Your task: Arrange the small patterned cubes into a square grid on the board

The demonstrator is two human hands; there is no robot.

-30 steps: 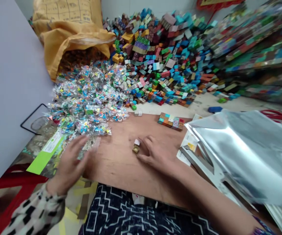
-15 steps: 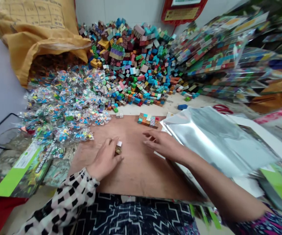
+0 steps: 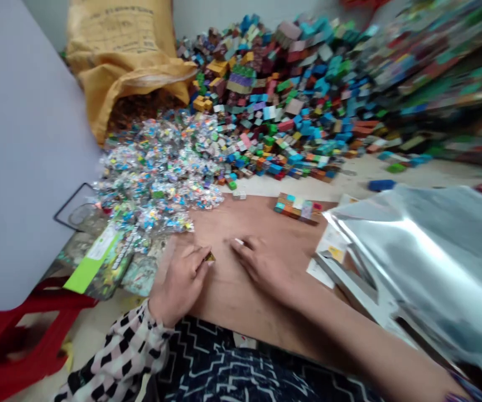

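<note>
My left hand (image 3: 180,282) rests on the brown board (image 3: 241,318), thumb and fingers closed on a small gold-brown patterned block (image 3: 210,257), mostly hidden by the fingers. To its right, my right hand (image 3: 261,265) is low over the board with fingers bent together. A small white piece (image 3: 239,242) shows at its fingertips; its full shape is hidden. Behind the right hand, a short row of coloured blocks (image 3: 295,206) sits joined side by side at the board's far edge. A small pale clear block (image 3: 239,195) lies at that edge too.
Small clear packets (image 3: 161,167) are heaped at left, below a yellow sack (image 3: 140,72). Loose coloured blocks (image 3: 274,111) pile up behind. Silvery plastic bags (image 3: 429,240) lie at right, with a blue object (image 3: 381,185) behind them. A red stool (image 3: 35,340) stands lower left.
The view has swung left. My right hand has come in closer to my left hand, and a white piece now shows at its fingertips. My left hand's grip covers more of the gold-brown block.
</note>
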